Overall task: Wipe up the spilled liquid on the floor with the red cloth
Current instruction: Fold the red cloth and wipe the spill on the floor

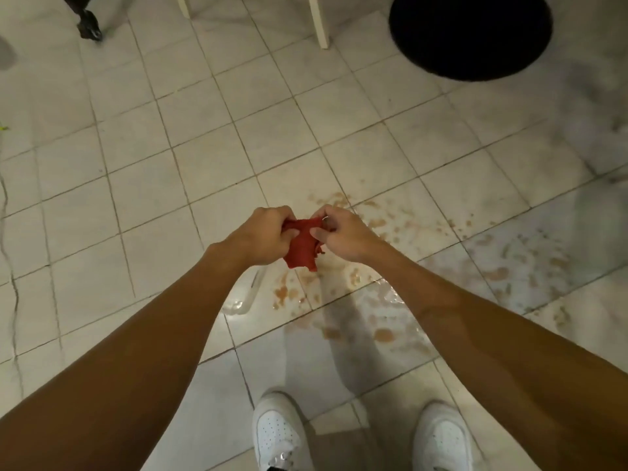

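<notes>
I hold the red cloth bunched in the air in front of me, above the floor. My left hand grips its left side with curled fingers, and my right hand pinches its right edge. Brownish spilled liquid lies in blotches and a wet sheen on the pale floor tiles, spreading from below the cloth toward the right and down to near my white shoes.
A clear glass or plastic container lies on its side on the floor by my left forearm. A round black base sits at the top right, white furniture legs at the top, and a dark leg at the top left.
</notes>
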{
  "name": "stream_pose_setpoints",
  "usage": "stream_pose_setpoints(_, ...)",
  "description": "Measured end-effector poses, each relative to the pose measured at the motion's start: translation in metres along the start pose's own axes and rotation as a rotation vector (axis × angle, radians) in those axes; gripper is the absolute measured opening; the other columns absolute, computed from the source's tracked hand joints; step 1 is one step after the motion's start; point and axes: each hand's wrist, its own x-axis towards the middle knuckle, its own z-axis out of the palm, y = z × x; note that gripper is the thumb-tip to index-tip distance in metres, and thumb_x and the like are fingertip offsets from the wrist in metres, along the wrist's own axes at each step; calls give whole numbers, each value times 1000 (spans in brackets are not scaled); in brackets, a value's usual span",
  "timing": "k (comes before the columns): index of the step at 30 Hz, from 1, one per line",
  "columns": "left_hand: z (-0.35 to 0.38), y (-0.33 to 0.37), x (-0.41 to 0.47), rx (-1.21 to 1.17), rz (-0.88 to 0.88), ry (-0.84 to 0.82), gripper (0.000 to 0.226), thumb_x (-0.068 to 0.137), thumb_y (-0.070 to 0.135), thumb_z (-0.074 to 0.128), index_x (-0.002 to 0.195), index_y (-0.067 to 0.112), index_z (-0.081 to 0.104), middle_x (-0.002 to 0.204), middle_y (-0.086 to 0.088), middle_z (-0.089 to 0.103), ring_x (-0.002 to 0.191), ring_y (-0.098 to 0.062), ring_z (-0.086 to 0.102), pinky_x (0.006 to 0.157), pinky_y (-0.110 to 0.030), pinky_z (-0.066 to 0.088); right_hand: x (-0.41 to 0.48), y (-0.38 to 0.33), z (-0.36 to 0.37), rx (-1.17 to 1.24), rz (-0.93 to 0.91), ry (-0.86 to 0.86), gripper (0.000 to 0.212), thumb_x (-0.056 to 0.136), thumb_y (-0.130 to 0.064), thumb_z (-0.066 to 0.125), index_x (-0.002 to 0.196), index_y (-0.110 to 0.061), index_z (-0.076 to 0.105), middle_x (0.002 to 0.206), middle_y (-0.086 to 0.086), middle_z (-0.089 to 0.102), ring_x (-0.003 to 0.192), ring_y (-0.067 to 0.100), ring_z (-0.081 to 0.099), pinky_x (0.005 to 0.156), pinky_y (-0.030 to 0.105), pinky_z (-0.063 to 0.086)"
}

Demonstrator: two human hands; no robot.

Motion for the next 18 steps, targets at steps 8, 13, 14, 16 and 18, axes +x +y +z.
stream_pose_setpoints(8,84,108,25,-141,114,-85,18,102,20,67,118,12,69,108,-8,70,98,-26,65,86,-36,52,-77,74,-102,-38,122,64,16,105,-15,72,106,-29,64,104,7,81,92,30,81,87,37,63)
stream_pose_setpoints(13,141,158,29,-246,179,-142,15,101,20,71,114,13,70,100,-2,67,88,-19,63,71,-19,43,-129,130,-139,71,212,107,20,102,-13,78,112,-26,65,107,5,79,97,28,77,89,36,60)
stream_pose_setpoints(14,153,167,30,-258,193,-149,13,101,21,71,112,14,69,96,0,66,84,-16,62,69,-17,42,-139,142,-145,102,228,116,21,102,-12,77,117,-21,66,105,4,78,96,27,76,87,36,59)
stream_pose_setpoints(16,174,181,31,-268,209,-178,11,101,24,71,110,18,68,90,6,63,77,-7,58,66,-15,40,-157,160,-154,155,252,137,22,103,-11,75,122,-17,65,105,2,75,91,23,73,80,36,60)
stream_pose_setpoints(18,198,198,33,-271,247,-203,16,101,25,71,112,14,69,92,3,66,76,-3,58,67,-15,43,-178,182,-162,195,270,179,22,104,-11,75,123,-17,65,108,6,74,90,20,72,80,37,62)
